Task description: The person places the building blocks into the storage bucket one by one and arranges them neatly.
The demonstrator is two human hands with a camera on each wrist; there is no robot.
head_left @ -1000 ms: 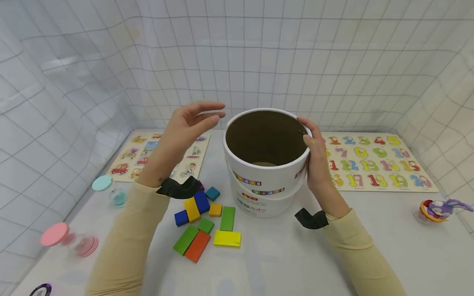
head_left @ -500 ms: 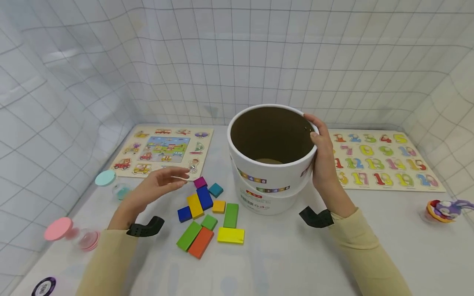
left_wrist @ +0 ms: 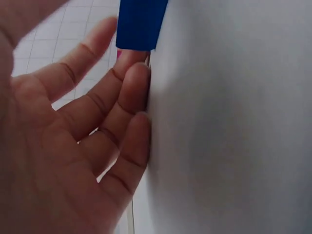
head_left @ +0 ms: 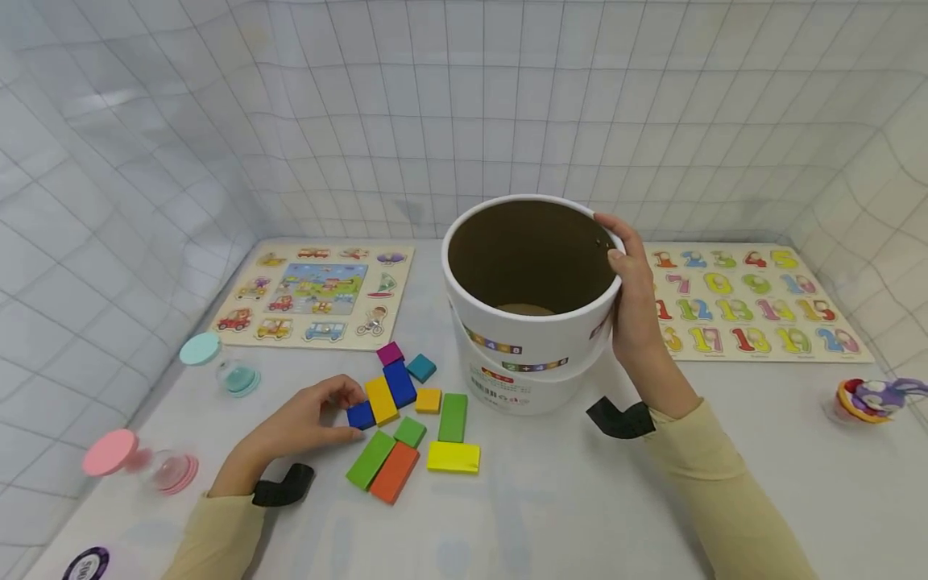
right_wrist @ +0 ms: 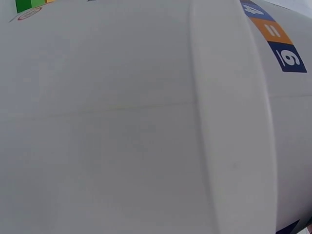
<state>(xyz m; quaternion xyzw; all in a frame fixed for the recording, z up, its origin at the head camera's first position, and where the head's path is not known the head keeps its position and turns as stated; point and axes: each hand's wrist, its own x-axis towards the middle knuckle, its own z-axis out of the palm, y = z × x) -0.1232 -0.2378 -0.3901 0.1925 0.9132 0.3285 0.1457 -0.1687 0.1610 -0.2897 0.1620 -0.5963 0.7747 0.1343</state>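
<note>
In the head view my left hand [head_left: 315, 419] is low over the table, thumb and index finger bracketing a small blue block [head_left: 360, 416]. The left wrist view shows fingertips right at this blue block [left_wrist: 141, 24], the other fingers loosely bent along the table. A yellow block [head_left: 382, 400] and a longer blue block [head_left: 399, 383] adjoin it. My right hand [head_left: 634, 302] grips the right side of a large white bucket [head_left: 532, 338] at its rim, which stands upright and open-topped. Only the bucket's white wall [right_wrist: 122, 146] fills most of the right wrist view.
Several more blocks, including an orange one [head_left: 395, 473], lie before the bucket. Behind are a vehicle puzzle board [head_left: 348, 334] and a number puzzle board [head_left: 757, 306]. Small turquoise [head_left: 200, 349] and pink [head_left: 110, 451] lidded items stand left; a purple toy [head_left: 873, 399] sits right.
My left hand has come down from beside the bucket's rim, leftward and toward me, to the small blue block. The right hand stays on the bucket, which shifts slightly right in view.
</note>
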